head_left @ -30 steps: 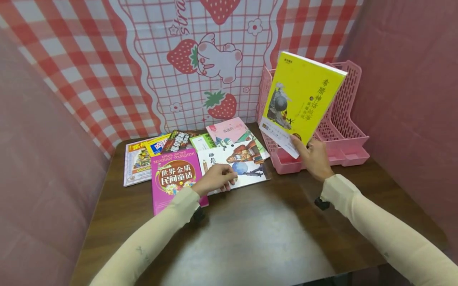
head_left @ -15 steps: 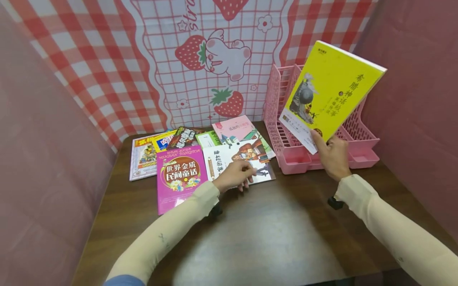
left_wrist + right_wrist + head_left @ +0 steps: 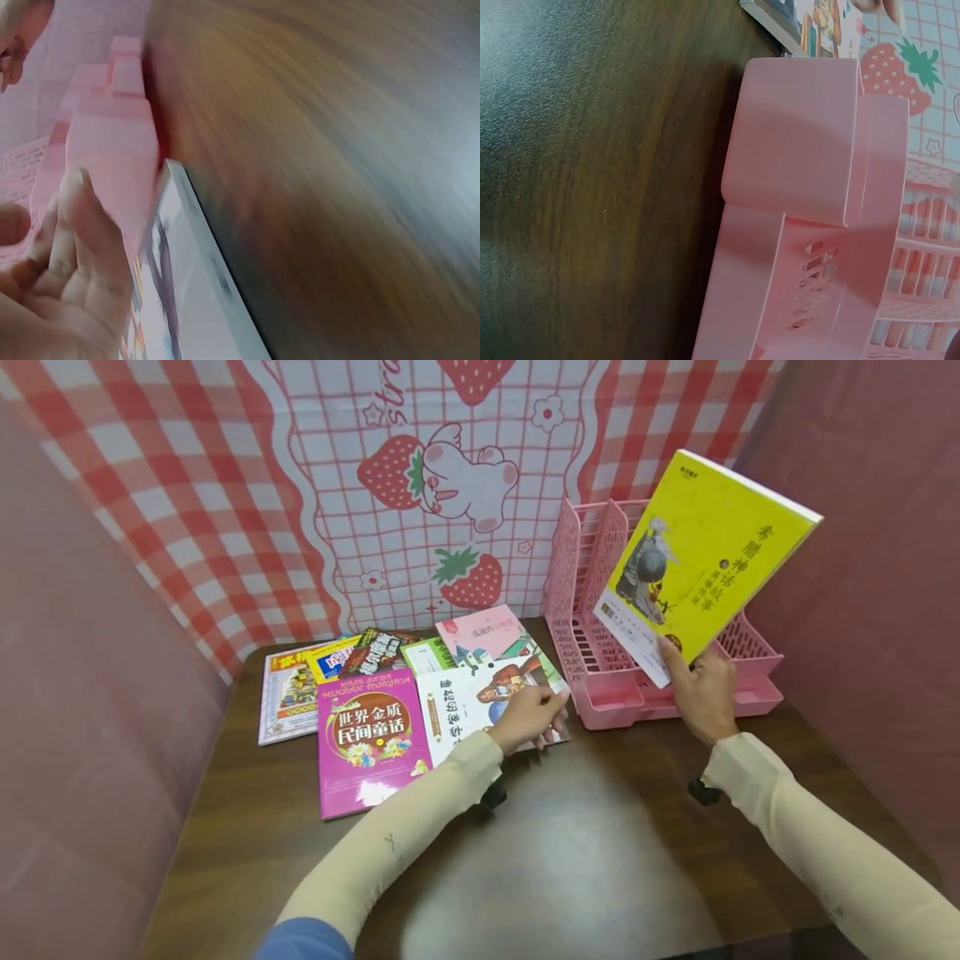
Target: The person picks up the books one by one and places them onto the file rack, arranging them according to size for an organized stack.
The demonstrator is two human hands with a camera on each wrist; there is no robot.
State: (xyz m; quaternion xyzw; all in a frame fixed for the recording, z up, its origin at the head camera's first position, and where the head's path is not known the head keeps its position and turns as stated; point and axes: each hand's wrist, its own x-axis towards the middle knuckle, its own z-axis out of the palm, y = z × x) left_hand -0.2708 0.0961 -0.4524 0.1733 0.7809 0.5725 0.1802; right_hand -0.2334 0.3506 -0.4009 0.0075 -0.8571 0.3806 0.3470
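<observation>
The yellow book (image 3: 701,564) is held up in the air, tilted to the right, in front of the pink file rack (image 3: 600,635) and above its right-hand slots. The right hand (image 3: 701,693) grips it at its lower corner, thumb curled onto the front cover and the fingers behind. The cover carries a grey figure and a column of dark characters.

The rack stands at the far right of the dark wooden table (image 3: 570,852), its upright lattice dividers against the strawberry-print backdrop (image 3: 420,485); from the right wrist view its smooth pink front lip (image 3: 795,142) sits directly on the wood.

The left hand (image 3: 528,717) rests on the near right corner of a white illustrated book (image 3: 465,702), fingers bent loosely over its edge; the left wrist view shows the fingertips (image 3: 79,202) at that edge, just beside the rack's base.

To the left lies a magenta book (image 3: 367,739), overlapping the white one's side. Behind them more books fan out flat: a pink-covered book (image 3: 483,633), a green one, a dark one and a yellow-and-red one (image 3: 288,689) at the far left.
</observation>
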